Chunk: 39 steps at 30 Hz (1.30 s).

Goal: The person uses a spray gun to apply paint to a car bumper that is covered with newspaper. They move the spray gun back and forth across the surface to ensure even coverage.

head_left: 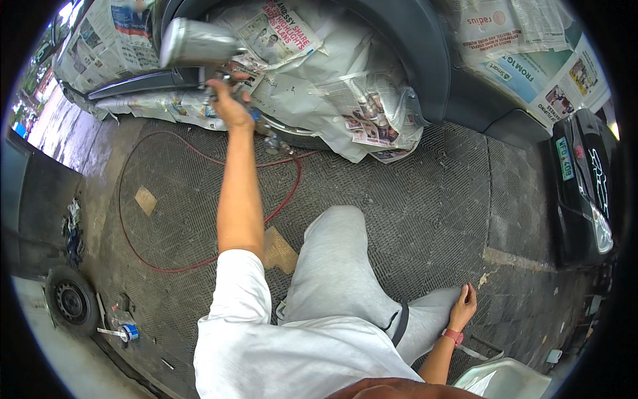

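Observation:
My left hand (232, 103) is closed round a paint spray gun (229, 77), held out at arm's length; motion blurs its large silver cup (198, 44). Below the grip, metal fittings lead to a red air hose (299, 174). The gun is in front of a car's grey side sill and wheel arch (435, 73), close to the newspaper and pale sheeting (292, 100) that mask the wheel. My right hand (464, 307), a red watch on its wrist, rests by my right knee with loosely bent fingers and nothing visible in it.
The hose loops over the dark patterned floor (385, 193). Pieces of cardboard (280, 251) lie near my left leg. At left stand a loose wheel (71, 301) and a tape roll (129, 332). A black bumper (581, 189) is at right, a pale container (505, 379) at lower right.

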Available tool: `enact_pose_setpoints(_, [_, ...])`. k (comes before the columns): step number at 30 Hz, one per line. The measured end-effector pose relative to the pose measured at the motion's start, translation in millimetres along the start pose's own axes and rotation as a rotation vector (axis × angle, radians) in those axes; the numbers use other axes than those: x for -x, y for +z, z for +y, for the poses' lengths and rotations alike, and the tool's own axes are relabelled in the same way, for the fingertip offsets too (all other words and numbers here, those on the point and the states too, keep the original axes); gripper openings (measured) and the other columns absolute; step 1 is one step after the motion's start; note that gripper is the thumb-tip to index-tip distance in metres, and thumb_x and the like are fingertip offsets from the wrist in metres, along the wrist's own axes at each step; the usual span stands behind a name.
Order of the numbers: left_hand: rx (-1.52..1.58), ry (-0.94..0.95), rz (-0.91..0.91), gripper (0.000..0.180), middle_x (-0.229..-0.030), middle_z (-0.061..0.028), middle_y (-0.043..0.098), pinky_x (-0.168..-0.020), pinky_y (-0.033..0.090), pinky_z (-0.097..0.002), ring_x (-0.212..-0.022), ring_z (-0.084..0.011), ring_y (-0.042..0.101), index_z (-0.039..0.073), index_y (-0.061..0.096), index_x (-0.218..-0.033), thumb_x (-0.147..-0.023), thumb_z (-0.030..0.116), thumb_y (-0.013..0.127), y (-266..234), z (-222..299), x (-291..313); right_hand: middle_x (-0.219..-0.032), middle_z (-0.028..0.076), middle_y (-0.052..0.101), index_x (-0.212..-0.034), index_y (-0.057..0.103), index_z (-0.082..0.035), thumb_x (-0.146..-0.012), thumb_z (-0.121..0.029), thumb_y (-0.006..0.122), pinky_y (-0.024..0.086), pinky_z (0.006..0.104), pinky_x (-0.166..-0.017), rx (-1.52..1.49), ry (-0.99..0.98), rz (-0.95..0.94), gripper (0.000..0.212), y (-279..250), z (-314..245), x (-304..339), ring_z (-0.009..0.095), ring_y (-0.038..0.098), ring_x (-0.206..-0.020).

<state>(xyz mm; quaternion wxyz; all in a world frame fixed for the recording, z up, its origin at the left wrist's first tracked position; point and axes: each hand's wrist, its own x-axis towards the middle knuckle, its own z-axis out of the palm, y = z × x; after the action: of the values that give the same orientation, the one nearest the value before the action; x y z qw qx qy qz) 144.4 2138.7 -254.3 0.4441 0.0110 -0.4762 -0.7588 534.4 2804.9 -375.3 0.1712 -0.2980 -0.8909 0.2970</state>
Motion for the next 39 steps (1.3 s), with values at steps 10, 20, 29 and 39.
enact_pose_setpoints(10, [-0.097,-0.103,0.537,0.062,-0.096,-0.0066,0.075,-0.051,0.039,-0.0265,-0.085,-0.0148,0.07,0.005,0.067,-0.116,-0.111,0.063,0.045,-79,4,-78,-0.13,0.024,0.075,-0.134,0.069,0.008,-0.11,-0.03,0.063,0.049,0.0404,-0.111,0.042,0.007,0.04,0.046,-15,11,7,0.033,0.07,-0.121])
enact_pose_setpoints(20, [-0.649,-0.413,0.897,0.079,-0.098,-0.0177,0.08,-0.093,0.056,-0.0469,-0.097,-0.0375,0.075,-0.004,0.078,-0.094,-0.104,0.069,0.05,-114,-23,-65,-0.134,0.026,0.072,-0.137,0.068,0.008,-0.109,-0.03,0.062,0.049,0.0425,-0.112,0.06,-0.023,0.029,0.047,-23,11,12,0.037,0.07,-0.124])
enact_pose_setpoints(29, [-0.543,-0.084,0.567,0.072,-0.093,-0.0132,0.081,-0.069,0.054,-0.0359,-0.086,-0.0221,0.074,-0.008,0.077,-0.098,-0.107,0.06,0.054,-125,64,-130,-0.133,0.026,0.073,-0.136,0.069,0.008,-0.109,-0.029,0.063,0.05,0.0434,-0.111,0.073,-0.048,0.008,0.046,-14,4,7,0.038,0.07,-0.124])
enact_pose_setpoints(39, [-0.461,-0.046,-0.009,0.06,-0.103,-0.0068,0.08,-0.063,0.039,-0.0269,-0.095,-0.0142,0.074,0.005,0.072,-0.118,-0.111,0.061,0.052,-22,223,-171,-0.127,0.025,0.075,-0.132,0.071,0.006,-0.106,-0.027,0.067,0.052,0.0435,-0.107,0.037,-0.096,-0.022,0.042,11,-7,-10,0.038,0.071,-0.118])
